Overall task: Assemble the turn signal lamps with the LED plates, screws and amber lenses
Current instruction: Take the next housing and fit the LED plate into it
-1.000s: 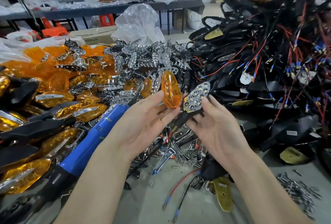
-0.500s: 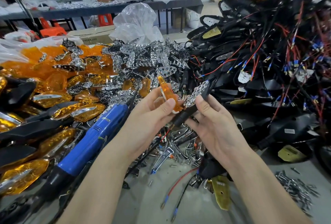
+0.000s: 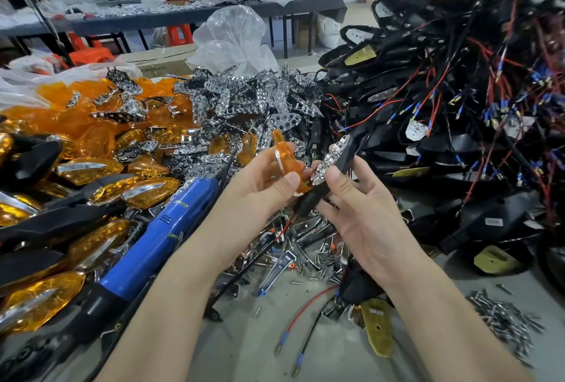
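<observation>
Step in hand: fitting the lens onto the lamp.

The left hand (image 3: 260,189) pinches a translucent amber plastic lens (image 3: 286,161) between thumb and fingertips, with the lens edge-on to the camera and its pointed end up. The right hand (image 3: 363,210) grips a black plastic lamp housing (image 3: 348,157) by body and stem, its chrome LED plate (image 3: 331,163) turned toward the lens. Both parts are held above the grey tabletop (image 3: 244,348), in front of the parts heaps.

The lens and plate are just beside each other, closest at their lower ends. I cannot tell whether any edge is seated yet. The plate appears to sit in the housing, but no screw head is discernible.

Judgement: the lens is not yet closed on. The next move calls for matching the lens outline to the housing rim, pointed end to pointed end, then pressing evenly so it does not seat skewed.

Nearby:
- A blue electric screwdriver (image 3: 159,235) lies beside the left forearm.
- A heap of loose amber lenses (image 3: 91,119) is at the left.
- Loose steel screws (image 3: 504,317) lie at the right.
</observation>
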### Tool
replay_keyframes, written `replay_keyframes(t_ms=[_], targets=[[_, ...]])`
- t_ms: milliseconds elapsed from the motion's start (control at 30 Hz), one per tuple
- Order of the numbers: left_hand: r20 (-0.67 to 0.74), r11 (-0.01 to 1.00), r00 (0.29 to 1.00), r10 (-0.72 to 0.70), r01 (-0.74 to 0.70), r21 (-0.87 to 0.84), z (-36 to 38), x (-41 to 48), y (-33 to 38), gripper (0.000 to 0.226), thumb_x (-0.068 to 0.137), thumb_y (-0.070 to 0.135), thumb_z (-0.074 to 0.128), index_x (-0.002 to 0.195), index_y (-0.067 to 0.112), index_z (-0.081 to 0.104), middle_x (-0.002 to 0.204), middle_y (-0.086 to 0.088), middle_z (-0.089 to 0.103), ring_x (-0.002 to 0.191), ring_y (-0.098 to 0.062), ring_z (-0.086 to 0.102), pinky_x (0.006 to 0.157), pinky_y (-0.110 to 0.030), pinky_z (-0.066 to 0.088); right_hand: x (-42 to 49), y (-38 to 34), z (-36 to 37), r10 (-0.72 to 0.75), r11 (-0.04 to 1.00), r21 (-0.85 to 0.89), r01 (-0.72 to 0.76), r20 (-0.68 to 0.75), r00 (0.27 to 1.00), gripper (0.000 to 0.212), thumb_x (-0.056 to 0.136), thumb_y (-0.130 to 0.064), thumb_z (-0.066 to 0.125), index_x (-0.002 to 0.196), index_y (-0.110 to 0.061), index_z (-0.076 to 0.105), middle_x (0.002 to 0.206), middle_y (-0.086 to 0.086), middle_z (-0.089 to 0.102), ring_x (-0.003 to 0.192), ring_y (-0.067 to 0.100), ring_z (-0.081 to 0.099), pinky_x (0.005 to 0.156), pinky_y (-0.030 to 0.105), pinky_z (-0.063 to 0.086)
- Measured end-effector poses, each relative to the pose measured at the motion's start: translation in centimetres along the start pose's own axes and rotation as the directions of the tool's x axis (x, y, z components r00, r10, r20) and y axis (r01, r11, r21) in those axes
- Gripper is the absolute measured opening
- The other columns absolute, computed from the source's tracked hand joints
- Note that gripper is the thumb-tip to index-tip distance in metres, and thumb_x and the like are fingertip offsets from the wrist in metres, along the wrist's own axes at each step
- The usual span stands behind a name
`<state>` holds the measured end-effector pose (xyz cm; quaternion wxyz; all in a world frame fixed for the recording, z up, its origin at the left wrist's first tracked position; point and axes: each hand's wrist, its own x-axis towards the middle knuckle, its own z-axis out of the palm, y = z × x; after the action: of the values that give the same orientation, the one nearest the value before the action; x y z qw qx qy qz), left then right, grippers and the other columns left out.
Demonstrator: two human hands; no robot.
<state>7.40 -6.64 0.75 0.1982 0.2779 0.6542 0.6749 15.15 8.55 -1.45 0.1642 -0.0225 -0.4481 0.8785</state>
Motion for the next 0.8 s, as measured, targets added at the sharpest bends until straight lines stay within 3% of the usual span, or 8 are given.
replay_keyframes(t_ms=[167, 333, 433, 533, 600, 700, 767, 800], targets=[[0.012, 0.971, 0.999, 0.047, -0.048, 0.235, 0.0, -0.13, 0.33, 0.031, 0.1, 0.021, 0.057, 0.124, 0.041, 0.057, 0.12, 0.009, 0.071, 0.115, -0.012, 0.066, 0.105, -0.043, 0.05, 0.05, 0.26, -0.32, 0.005, 0.998, -0.062, -0.006, -0.012, 1.0, 0.031, 0.078, -0.02, 0.079, 0.109, -0.021, 0.074, 0.103, 0.004, 0.075, 0.102, 0.02, 0.072, 0.088, 0.036, 0.061], [0.042, 0.938, 0.999, 0.022, -0.035, 0.344, 0.28, -0.11, 0.65, 0.033, 0.098, 0.031, 0.052, 0.124, 0.051, 0.052, 0.118, 0.018, 0.069, 0.111, -0.005, 0.065, 0.106, -0.044, 0.048, -0.01, 0.33, -0.23, 0.001, 0.992, -0.124, -0.003, -0.017, 1.0, 0.044, 0.076, -0.02, 0.077, 0.119, -0.015, 0.068, 0.111, 0.011, 0.068, 0.1, 0.022, 0.072, 0.084, 0.035, 0.061], [0.052, 0.922, 0.999, 0.0, -0.02, 0.387, 0.32, -0.16, 0.78, 0.034, 0.096, 0.035, 0.05, 0.122, 0.056, 0.052, 0.116, 0.022, 0.068, 0.11, -0.002, 0.065, 0.105, -0.044, 0.047, -0.02, 0.4, -0.24, 0.008, 0.986, -0.164, -0.012, -0.025, 1.0, 0.047, 0.075, -0.022, 0.077, 0.121, -0.016, 0.067, 0.116, 0.014, 0.067, 0.102, 0.023, 0.071, 0.092, 0.043, 0.06], [0.066, 0.911, 0.998, -0.011, -0.017, 0.413, 0.43, -0.17, 0.94, 0.034, 0.098, 0.033, 0.049, 0.127, 0.049, 0.053, 0.115, 0.02, 0.068, 0.11, -0.002, 0.064, 0.104, -0.044, 0.048, -0.09, 0.55, -0.18, 0.015, 0.978, -0.206, -0.022, -0.038, 0.999, 0.049, 0.073, -0.026, 0.079, 0.12, -0.021, 0.069, 0.121, 0.019, 0.068, 0.103, 0.025, 0.071, 0.1, 0.055, 0.055], [0.077, 0.895, 0.997, -0.01, -0.026, 0.444, 0.61, -0.17, 1.04, 0.035, 0.099, 0.033, 0.048, 0.13, 0.048, 0.052, 0.116, 0.02, 0.068, 0.11, -0.003, 0.063, 0.103, -0.043, 0.048, -0.06, 0.66, -0.2, 0.002, 0.976, -0.217, -0.01, -0.036, 0.999, 0.05, 0.073, -0.024, 0.078, 0.122, -0.02, 0.069, 0.126, 0.022, 0.066, 0.102, 0.026, 0.071, 0.098, 0.058, 0.055], [0.084, 0.865, 0.996, 0.009, -0.05, 0.499, 0.83, -0.13, 0.98, 0.035, 0.105, 0.027, 0.047, 0.133, 0.046, 0.05, 0.107, 0.026, 0.068, 0.096, 0.006, 0.063, 0.091, -0.03, 0.049, -0.06, 0.76, -0.32, -0.015, 0.975, -0.222, 0.01, -0.019, 1.0, 0.052, 0.076, -0.021, 0.077, 0.127, -0.018, 0.068, 0.127, 0.022, 0.065, 0.102, 0.026, 0.073, 0.086, 0.048, 0.062], [0.089, 0.86, 0.996, 0.005, -0.05, 0.507, 0.81, -0.21, 1.02, 0.034, 0.106, 0.024, 0.047, 0.132, 0.046, 0.051, 0.099, 0.03, 0.067, 0.085, 0.01, 0.062, 0.078, -0.02, 0.046, -0.06, 0.92, -0.41, -0.018, 0.969, -0.245, 0.012, -0.023, 1.0, 0.053, 0.075, -0.021, 0.077, 0.127, -0.018, 0.068, 0.127, 0.02, 0.066, 0.103, 0.027, 0.072, 0.092, 0.056, 0.059], [0.092, 0.863, 0.996, -0.001, -0.046, 0.504, 0.81, -0.25, 1.06, 0.034, 0.106, 0.023, 0.047, 0.131, 0.047, 0.051, 0.1, 0.029, 0.068, 0.087, 0.01, 0.063, 0.079, -0.019, 0.046, -0.04, 1.01, -0.41, -0.02, 0.966, -0.257, 0.012, -0.029, 0.999, 0.053, 0.074, -0.022, 0.078, 0.127, -0.018, 0.068, 0.127, 0.018, 0.067, 0.103, 0.028, 0.071, 0.095, 0.06, 0.056]])
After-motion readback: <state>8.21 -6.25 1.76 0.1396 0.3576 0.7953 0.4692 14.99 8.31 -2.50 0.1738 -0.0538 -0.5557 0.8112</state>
